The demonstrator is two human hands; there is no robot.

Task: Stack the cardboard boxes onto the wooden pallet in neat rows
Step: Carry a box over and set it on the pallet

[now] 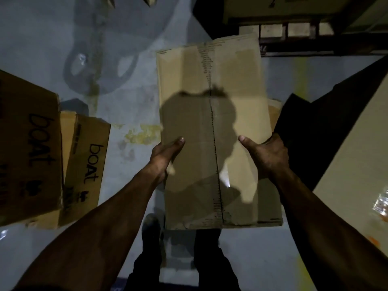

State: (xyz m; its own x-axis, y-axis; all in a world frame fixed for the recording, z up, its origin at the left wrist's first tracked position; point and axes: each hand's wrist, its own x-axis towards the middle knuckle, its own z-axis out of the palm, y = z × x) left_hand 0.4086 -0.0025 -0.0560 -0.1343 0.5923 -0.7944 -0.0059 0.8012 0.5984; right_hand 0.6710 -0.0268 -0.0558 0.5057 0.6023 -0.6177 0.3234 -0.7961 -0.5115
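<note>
A plain brown cardboard box (216, 131) with a taped centre seam is held in front of me above the floor. My left hand (165, 156) grips its left side, thumb on the top face. My right hand (266, 152) grips its right side, thumb on top as well; the fingers of both hands are hidden under the box. A wooden pallet (294, 40) lies at the top right, just beyond the box's far edge, with a box (294, 7) standing on it.
Two boxes marked "boat" (27, 148) (88, 162) sit on the grey concrete floor (126, 59) at the left. A large pale box (357, 152) fills the right edge. My dark shoes and trousers (151, 236) show below the held box.
</note>
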